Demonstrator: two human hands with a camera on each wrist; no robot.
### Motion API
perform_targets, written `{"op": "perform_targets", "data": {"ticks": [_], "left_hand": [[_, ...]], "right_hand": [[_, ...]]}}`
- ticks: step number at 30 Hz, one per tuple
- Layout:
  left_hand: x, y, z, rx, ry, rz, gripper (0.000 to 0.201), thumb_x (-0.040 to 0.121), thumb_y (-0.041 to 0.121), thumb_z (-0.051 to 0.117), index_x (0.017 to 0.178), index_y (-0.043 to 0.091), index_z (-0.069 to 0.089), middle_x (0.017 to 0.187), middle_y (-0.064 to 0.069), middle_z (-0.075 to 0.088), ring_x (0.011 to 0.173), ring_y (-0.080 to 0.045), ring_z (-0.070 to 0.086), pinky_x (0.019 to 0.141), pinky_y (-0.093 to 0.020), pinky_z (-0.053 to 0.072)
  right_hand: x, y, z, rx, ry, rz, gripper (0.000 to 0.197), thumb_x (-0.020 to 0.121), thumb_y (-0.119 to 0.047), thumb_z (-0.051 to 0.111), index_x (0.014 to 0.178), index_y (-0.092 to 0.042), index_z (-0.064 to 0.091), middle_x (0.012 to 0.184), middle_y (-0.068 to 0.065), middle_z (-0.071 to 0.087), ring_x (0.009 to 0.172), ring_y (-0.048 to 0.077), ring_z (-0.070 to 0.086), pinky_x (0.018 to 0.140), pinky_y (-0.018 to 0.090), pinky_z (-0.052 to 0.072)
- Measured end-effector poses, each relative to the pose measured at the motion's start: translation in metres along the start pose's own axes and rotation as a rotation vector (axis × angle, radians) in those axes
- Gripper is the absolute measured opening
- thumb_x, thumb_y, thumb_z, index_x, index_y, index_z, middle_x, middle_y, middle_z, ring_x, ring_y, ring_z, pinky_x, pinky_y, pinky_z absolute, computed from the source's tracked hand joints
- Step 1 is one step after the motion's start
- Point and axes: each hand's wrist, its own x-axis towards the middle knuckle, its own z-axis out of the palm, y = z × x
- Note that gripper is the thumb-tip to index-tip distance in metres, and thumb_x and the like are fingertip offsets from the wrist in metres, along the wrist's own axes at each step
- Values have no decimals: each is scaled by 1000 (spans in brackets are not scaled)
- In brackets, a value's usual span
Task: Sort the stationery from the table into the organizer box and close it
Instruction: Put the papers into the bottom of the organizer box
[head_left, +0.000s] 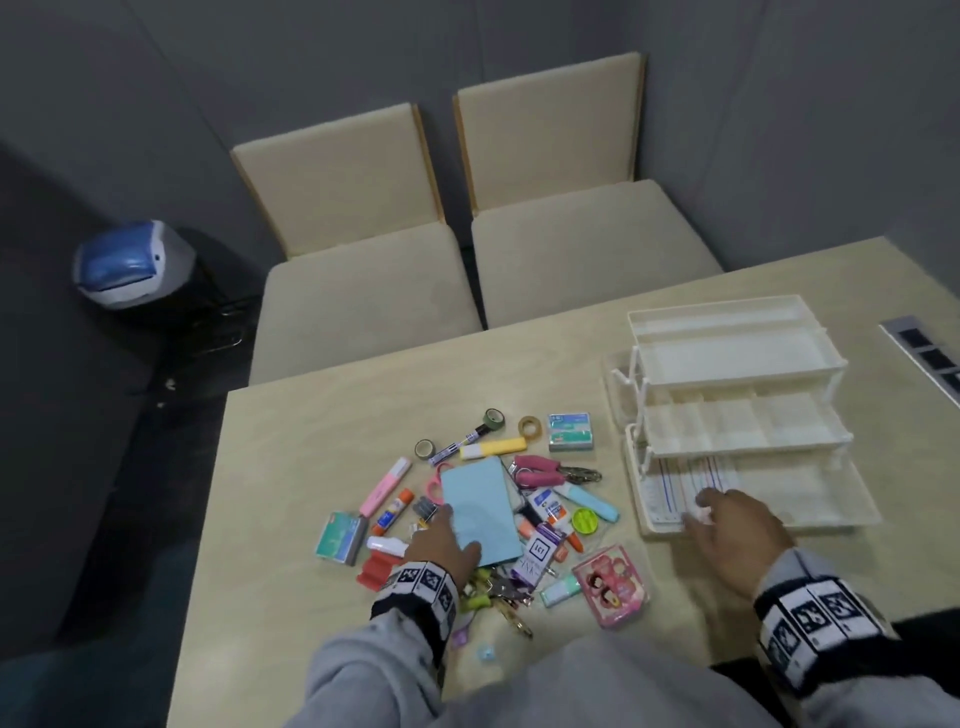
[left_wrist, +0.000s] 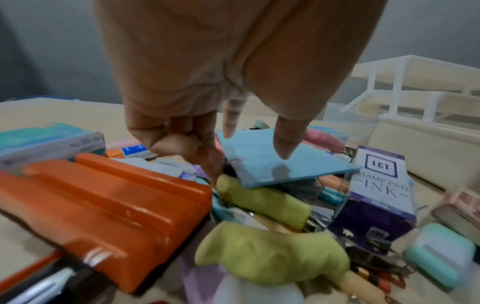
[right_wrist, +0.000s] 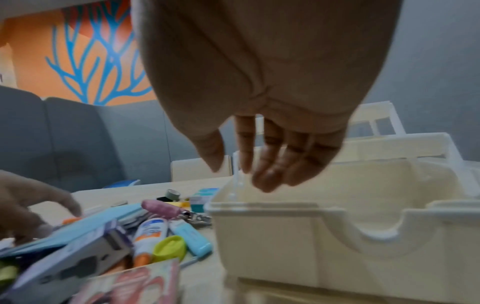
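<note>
A: Organizer box (head_left: 810, 512) sits open, trays fanned out, on the table's (head_left: 311, 415) right side; right hand (head_left: 737, 530) hovers over its bottom tray, fingers loose, holding nothing.

B: Left hand (head_left: 441, 545)?

A: Loosely spread on the blue notepad (head_left: 480, 506) atop the stationery pile. An orange stapler (left_wrist: 103, 207) and stamp-pad ink box (left_wrist: 380, 181) crowd it.

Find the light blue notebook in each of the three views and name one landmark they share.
Head: light blue notebook mid-pile, under the left hand's fingertips.
Left wrist: centre, below the fingers.
Right wrist: lower left, tilted on the pile.
Shared landmark: the stamp pad ink box beside it.
</note>
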Motion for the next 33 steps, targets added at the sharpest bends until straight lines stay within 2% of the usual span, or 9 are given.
{"op": "perform_targets", "data": {"ticks": [4, 7, 9, 12, 16, 20, 23, 28, 33], "left_hand": [[8, -2, 6, -23, 48, 30, 85, 82, 38, 62, 148, 24, 10, 119, -9, 62, 102, -28, 63, 88, -39, 53], [11, -8, 6, -190, 76, -10, 95, 80, 34, 69, 150, 25, 6, 122, -9, 62, 104, -29, 63, 88, -37, 52], [13, -16, 5, -354, 130, -39, 87, 78, 30, 72, 148, 25, 20, 120, -7, 65, 102, -28, 64, 88, -34, 51], [9, -29, -7, -637, 172, 73, 37, 81, 22, 69, 118, 18, 62, 110, -4, 71, 92, -20, 69, 81, -32, 56], [-8, -42, -36, -816, 183, 267, 7, 82, 29, 66, 87, 31, 70, 92, 3, 74, 86, -18, 71, 75, -36, 58], [-33, -41, -62, -839, 104, 444, 19, 80, 43, 64, 95, 34, 72, 97, 5, 72, 88, -18, 69, 70, -44, 60], [-51, -28, -73, -813, 33, 566, 16, 84, 34, 63, 95, 27, 73, 96, 4, 71, 87, -14, 67, 68, -34, 58], [-64, 1, -68, -850, 12, 597, 11, 87, 25, 67, 95, 22, 73, 96, 2, 72, 88, -12, 68, 64, -29, 57], [-50, 18, -41, -865, 48, 423, 26, 88, 7, 65, 106, 25, 68, 86, -8, 72, 81, -19, 70, 72, -35, 56]], "right_hand": [[-33, -29, 23, 202, -37, -276, 22, 91, -44, 60, 105, -28, 66, 89, -14, 62, 80, 1, 57, 75, 24, 49], [-46, -48, 42, 237, -36, -328, 15, 89, -41, 61, 97, -30, 68, 85, -14, 62, 78, 1, 56, 74, 26, 49], [-53, -60, 48, 259, -22, -341, 14, 88, -37, 63, 97, -29, 70, 85, -12, 62, 78, 2, 56, 74, 25, 48], [-58, -76, 51, 283, 10, -384, 24, 87, -44, 59, 98, -27, 71, 86, -11, 65, 79, 3, 57, 73, 22, 45], [-59, -105, 39, 350, 62, -426, 29, 90, -33, 65, 118, -27, 66, 96, -18, 58, 81, -9, 52, 73, 12, 39], [-54, -137, 20, 485, 147, -451, 59, 90, -36, 67, 141, -42, 39, 119, -27, 43, 99, -11, 51, 82, 7, 40], [-47, -150, 9, 613, 88, -347, 76, 88, -42, 68, 150, -40, 25, 132, -25, 41, 109, -6, 51, 85, 16, 50], [-40, -139, -2, 815, -102, -368, 28, 97, -26, 60, 124, -31, 58, 111, -10, 67, 104, 8, 65, 76, 25, 58], [-27, -78, -11, 876, -57, -141, 16, 100, -30, 53, 116, -31, 58, 100, -4, 70, 89, 13, 69, 68, 32, 58]]}}
